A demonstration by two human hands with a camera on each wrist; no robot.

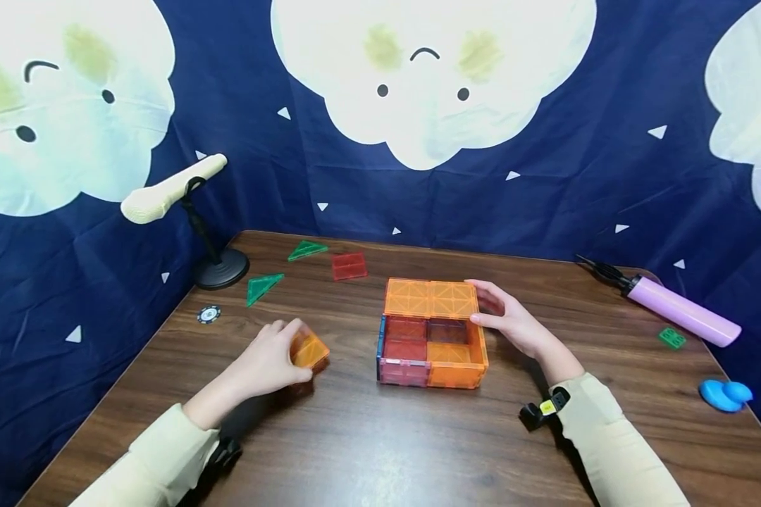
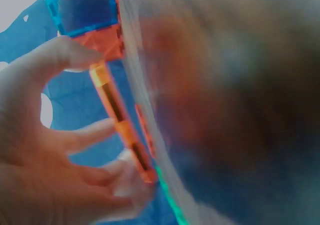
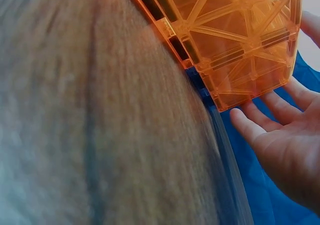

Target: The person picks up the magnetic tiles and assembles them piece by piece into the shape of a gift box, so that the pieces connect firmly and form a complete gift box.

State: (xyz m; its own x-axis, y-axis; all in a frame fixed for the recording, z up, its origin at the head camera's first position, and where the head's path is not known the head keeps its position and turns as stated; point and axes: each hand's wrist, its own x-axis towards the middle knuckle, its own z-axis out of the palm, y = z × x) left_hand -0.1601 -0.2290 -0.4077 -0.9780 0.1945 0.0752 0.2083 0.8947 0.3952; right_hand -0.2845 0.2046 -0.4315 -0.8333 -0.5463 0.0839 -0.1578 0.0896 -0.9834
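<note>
My left hand (image 1: 263, 359) pinches an orange magnetic tile (image 1: 311, 350) just above the table, left of a box. Edge-on in the left wrist view, the tile (image 2: 122, 122) sits between thumb and fingertips. The box (image 1: 403, 373) is built of see-through magnetic tiles: blue on the left, pinkish red and orange in front, orange on the right. Two orange tiles (image 1: 430, 298) span its back part, while the front part of the top is uncovered. At the box's back right corner, my right hand (image 1: 514, 320) touches it with nearly straight fingers and thumb.
Two green triangle tiles (image 1: 264, 287), a red tile (image 1: 349, 266) and a poker chip (image 1: 208, 314) lie at the back left, near a microphone-like object on a black stand (image 1: 222, 269). Rightward lie a purple pump (image 1: 685, 310), a green brick (image 1: 672, 338) and a blue object (image 1: 725, 396).
</note>
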